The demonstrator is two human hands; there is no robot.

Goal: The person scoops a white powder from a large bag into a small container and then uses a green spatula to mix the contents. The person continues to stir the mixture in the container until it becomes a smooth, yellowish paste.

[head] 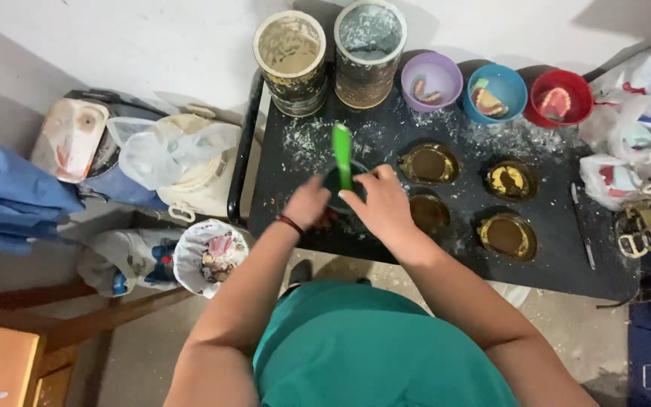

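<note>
My left hand (pixel 307 202) grips the side of a small dark green mixing bowl (pixel 333 183) on the black cart top (pixel 386 143). My right hand (pixel 383 202) holds a bright green spatula (pixel 342 154) that stands in the bowl, handle pointing away from me. Several round brass dental flasks lie to the right of my hands: one (pixel 429 163) just beyond my right hand, one (pixel 429 213) beside it, two more (pixel 511 179) (pixel 508 235) farther right. White powder is scattered over the cart.
Two tall tins (pixel 291 50) (pixel 369 47) stand at the cart's back. A purple bowl (pixel 432 80), blue bowl (pixel 495 92) and red bowl (pixel 560 96) hold denture casts. A metal clamp (pixel 642 226) and plastic bags sit right; a lined bin (pixel 209 256) and bags left.
</note>
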